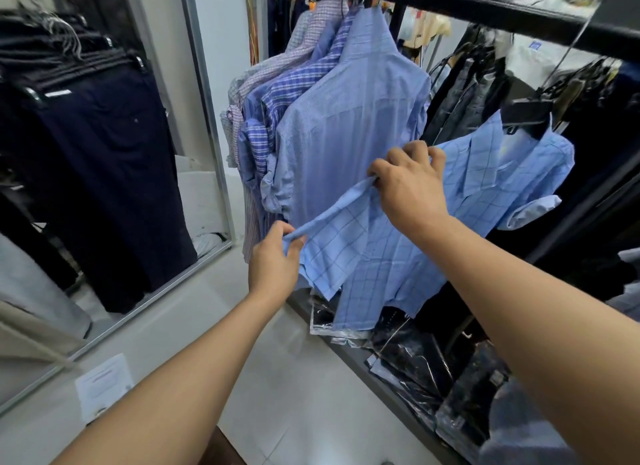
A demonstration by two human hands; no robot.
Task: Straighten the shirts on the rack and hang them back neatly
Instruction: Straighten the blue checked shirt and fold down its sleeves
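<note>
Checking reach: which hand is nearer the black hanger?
Right. The right hand grips the checked shirt below-left of the black hanger; the left hand holds its edge, farther down-left.

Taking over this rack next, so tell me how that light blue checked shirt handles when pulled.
Likely floppy: the light blue checked shirt sags between the left hand and right hand. Probably light: a pinch lifts its edge. It may swing on its black hanger.

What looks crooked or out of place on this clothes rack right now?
The light blue checked shirt hangs askew: it slants on its black hanger, tilted away from the neat row of shirts, one rolled sleeve bunched. The left hand and right hand pinch its front edge, stretching it between them.
</note>
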